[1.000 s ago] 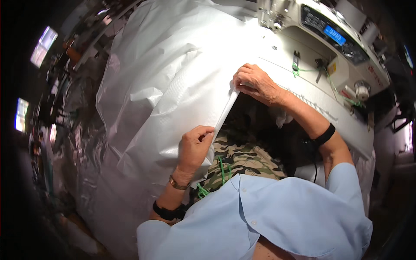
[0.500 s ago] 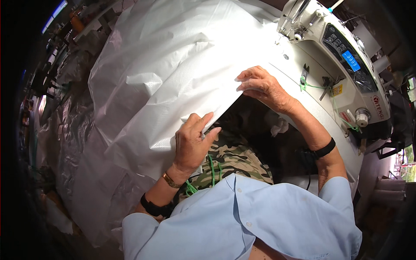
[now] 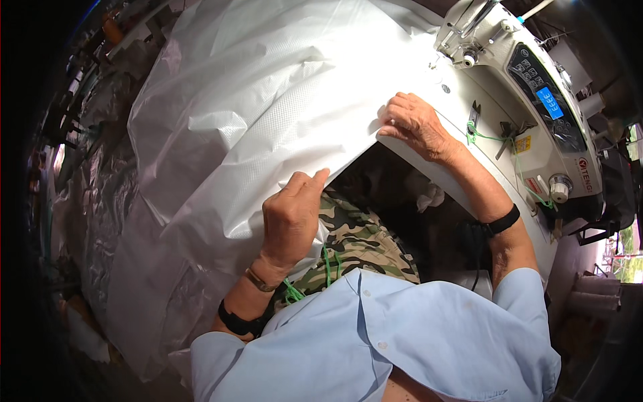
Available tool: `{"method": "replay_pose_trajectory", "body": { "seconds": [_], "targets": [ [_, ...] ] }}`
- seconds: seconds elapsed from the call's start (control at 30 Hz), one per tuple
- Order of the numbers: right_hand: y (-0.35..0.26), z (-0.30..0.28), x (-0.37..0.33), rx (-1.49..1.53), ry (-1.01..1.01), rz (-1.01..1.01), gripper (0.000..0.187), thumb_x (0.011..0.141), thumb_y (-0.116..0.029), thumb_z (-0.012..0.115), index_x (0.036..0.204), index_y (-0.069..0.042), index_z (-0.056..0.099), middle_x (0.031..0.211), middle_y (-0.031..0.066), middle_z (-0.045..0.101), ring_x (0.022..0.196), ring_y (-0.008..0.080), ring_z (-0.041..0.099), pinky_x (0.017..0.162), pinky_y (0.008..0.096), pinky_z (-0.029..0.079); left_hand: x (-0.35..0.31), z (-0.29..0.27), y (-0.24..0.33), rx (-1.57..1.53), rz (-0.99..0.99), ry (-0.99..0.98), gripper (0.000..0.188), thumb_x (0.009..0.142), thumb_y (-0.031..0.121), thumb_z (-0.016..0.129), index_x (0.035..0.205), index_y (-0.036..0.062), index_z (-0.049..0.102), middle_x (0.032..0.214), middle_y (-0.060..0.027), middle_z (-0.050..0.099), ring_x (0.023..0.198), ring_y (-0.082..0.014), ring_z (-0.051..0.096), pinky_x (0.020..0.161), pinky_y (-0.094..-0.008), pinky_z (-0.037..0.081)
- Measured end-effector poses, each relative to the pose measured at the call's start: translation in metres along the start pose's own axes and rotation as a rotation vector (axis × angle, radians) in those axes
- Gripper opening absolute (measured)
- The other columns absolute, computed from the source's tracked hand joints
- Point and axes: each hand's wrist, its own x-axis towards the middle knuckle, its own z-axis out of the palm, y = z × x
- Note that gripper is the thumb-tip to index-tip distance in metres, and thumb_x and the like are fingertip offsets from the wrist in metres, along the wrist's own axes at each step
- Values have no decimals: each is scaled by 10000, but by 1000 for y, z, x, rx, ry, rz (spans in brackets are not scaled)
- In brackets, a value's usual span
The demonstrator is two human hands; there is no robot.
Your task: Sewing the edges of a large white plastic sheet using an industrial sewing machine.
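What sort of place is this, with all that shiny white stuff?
Probably a sewing workshop. You can see a sewing machine with a lit blue screen, green threads and a big white sheet spread beside the machine.

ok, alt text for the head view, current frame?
A person's left hand and right hand pinch the edge of a large, creased white sheet. To the right stands a sewing machine with a lit blue screen.
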Motion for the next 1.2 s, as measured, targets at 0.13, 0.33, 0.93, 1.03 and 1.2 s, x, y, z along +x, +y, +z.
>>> {"method": "replay_pose_trajectory", "body": {
  "seconds": [0.13, 0.33, 0.93, 1.03, 1.2],
  "targets": [
    [14, 0, 0, 7, 56, 39, 293, 858, -385, 687, 857, -110, 586, 823, 43, 585, 815, 228, 577, 741, 350, 452, 3, -9, -5, -101, -118, -107, 227, 898, -29, 606, 1105, 12, 688, 787, -126, 562, 644, -220, 567, 592, -314, 455],
    [22, 0, 1, -11, 91, 169, 347, 818, -410, 715, 879, -100, 573, 836, 42, 578, 825, 237, 554, 836, 377, 408, 7, -8, -13, -214, -153, -312, 218, 895, 4, 613, 1105, 6, 675, 798, -136, 598, 641, -217, 570, 591, -311, 451],
    [14, -6, -20, -480, 180, 610, 436, 878, -430, 667, 835, 2, 702, 908, 160, 665, 927, 266, 581, 934, 405, 384, 40, 51, 5, -86, 385, -429, 154, 738, 11, 632, 690, 42, 488, 651, -122, 463, 572, -312, 531, 541, -406, 447],
    [15, -5, -27, -435, 214, 592, 529, 871, -484, 653, 954, 35, 714, 1179, 230, 613, 1142, 310, 496, 1028, 480, 302, 57, 53, 1, -7, 433, -424, 164, 743, 25, 647, 695, 44, 491, 662, -121, 478, 582, -308, 545, 553, -403, 457],
    [13, -4, -25, -359, 209, 653, 608, 845, -529, 662, 1042, 45, 695, 1152, 220, 598, 1104, 299, 489, 1019, 475, 303, 93, 60, -2, 136, 524, -459, 173, 749, 46, 668, 692, 46, 504, 658, -110, 495, 585, -295, 574, 550, -396, 472]
  ]
}}
